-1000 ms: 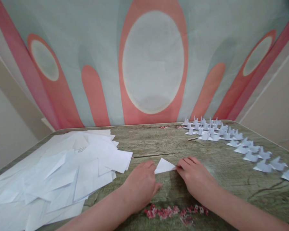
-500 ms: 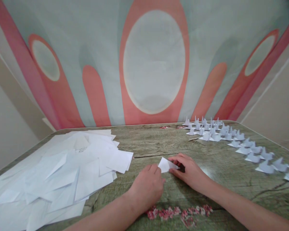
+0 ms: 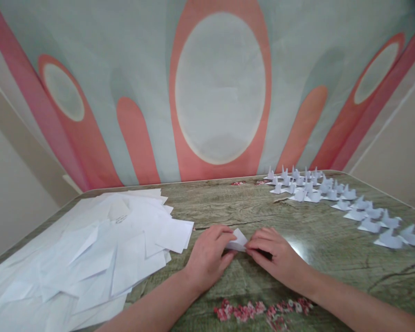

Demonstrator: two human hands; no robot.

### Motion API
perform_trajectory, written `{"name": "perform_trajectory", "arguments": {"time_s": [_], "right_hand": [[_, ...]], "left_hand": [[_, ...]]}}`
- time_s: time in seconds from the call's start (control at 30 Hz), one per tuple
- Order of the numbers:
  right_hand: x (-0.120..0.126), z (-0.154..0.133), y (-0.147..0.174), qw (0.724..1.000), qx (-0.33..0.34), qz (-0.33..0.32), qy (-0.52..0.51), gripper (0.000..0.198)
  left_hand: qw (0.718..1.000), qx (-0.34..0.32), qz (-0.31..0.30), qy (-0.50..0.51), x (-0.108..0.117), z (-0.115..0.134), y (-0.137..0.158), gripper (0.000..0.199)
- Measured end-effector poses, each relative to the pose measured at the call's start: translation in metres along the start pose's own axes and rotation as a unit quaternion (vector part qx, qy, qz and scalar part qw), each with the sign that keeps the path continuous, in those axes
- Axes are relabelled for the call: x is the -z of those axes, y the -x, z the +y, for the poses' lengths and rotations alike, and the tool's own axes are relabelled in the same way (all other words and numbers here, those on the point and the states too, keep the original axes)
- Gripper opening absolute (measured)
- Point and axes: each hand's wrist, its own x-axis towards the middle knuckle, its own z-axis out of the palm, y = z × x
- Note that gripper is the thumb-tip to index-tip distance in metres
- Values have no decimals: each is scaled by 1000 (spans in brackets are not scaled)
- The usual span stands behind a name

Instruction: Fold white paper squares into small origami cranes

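Note:
A small piece of folded white paper [image 3: 238, 240] is held between my two hands, just above or on the wood-patterned table [image 3: 207, 207]. My left hand [image 3: 210, 256] grips its left side, with the fingers on top and the thumb below. At the paper's right corner, the fingertips of my right hand [image 3: 275, 253] are pinched together. Part of the paper is hidden behind the fingers, so its full folded shape does not show.
A wide, loose pile of white paper sheets [image 3: 90, 249] covers the table's left side. Several folded white paper cranes [image 3: 370, 224] stand in rows along the right and back right. Pink printed flowers [image 3: 242, 311] mark the near edge; a patterned wall [image 3: 221, 170] rises behind.
My left hand has turned and now grips the paper's left side with fingers and thumb. My right hand's fingers have closed on the right corner. The view has shifted slightly.

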Motion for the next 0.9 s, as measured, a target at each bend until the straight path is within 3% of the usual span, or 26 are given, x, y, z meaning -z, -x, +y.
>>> {"name": "perform_trajectory", "arguments": {"time_s": [0.1, 0.47, 0.9], "right_hand": [[3, -2, 2, 999, 31, 5, 41, 15], [10, 1, 3, 999, 42, -17, 26, 22], [2, 17, 5, 999, 23, -13, -32, 34]], "left_hand": [[1000, -12, 18, -8, 1, 0, 1, 10], [998, 4, -37, 44, -1, -4, 1, 20], [998, 12, -51, 28, -1, -5, 1, 17]]}}
